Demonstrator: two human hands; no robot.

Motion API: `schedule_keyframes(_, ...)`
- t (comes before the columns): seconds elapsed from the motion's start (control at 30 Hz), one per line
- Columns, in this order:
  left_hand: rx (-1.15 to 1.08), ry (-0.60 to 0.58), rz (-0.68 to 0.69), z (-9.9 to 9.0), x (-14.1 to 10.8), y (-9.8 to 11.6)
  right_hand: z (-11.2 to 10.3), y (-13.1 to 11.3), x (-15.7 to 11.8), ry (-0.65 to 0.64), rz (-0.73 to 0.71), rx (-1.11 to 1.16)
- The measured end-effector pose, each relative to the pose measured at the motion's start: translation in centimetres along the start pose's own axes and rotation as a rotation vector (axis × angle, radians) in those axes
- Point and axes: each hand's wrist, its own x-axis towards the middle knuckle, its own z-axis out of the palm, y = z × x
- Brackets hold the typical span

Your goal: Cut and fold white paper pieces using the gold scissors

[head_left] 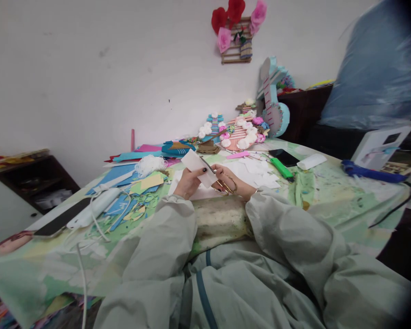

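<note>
My left hand (189, 182) grips a small piece of white paper (192, 161), thumb on top, held up over the near middle of the table. In my right hand (230, 177) is a pair of scissors (233, 186) with gold-coloured handles. Its dark blades point up and left and lie against the paper's right side. Whether the blades are apart is too small to tell. Beneath and behind my hands lie several loose white paper pieces (251, 171).
Blue and yellow paper scraps (141, 205), a white cable and a power strip (95, 210) lie at left. At right are a green utility knife (281, 169), a black phone (283, 157) and a blue glue gun (371, 172). Decorated paper crafts (239, 135) stand at the back.
</note>
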Motion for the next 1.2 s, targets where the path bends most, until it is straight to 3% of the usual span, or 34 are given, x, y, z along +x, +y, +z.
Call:
schedule_keyframes(0.33, -0.117, 0.142, 0.12, -0.6, 0.7, 0.4, 0.3, -0.9, -0.4, -0.001, 0.06, -0.053)
schedule_keyframes(0.63, -0.09, 0.118, 0.087, -0.2, 0.5, 0.2, 0.0, 0.4, 0.0, -0.029, 0.059, 0.054)
schedule_keyframes(1.2, -0.065, 0.133, 0.1, -0.1, 0.5, 0.0, 0.4, -0.7, -0.3, 0.075, 0.083, 0.018)
